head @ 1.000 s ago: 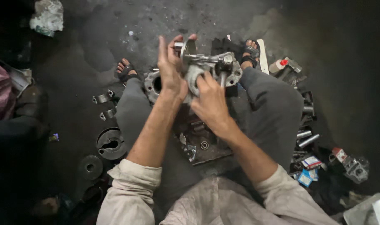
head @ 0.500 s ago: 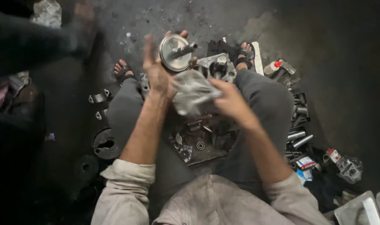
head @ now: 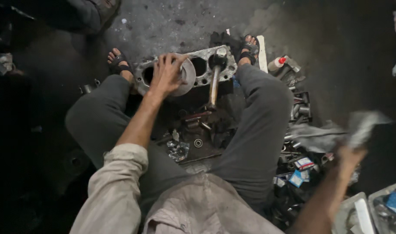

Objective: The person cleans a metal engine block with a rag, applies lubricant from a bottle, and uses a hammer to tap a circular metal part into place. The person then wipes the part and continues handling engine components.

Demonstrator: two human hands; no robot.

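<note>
On pitted metal block (head: pixel 202 65): left hand (head: pixel 166 73) grips round piston (head: pixel 187 78) (dull grey).

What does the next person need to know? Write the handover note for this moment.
Left hand: grips the round part, holding it on the casing between the feet.
Right hand: out to the side, gripping a rag; blurred.
Rod: leans in a casing hole.
Done: round part rests on the casing.
Left: part not yet let go; rag not yet put down.
</note>
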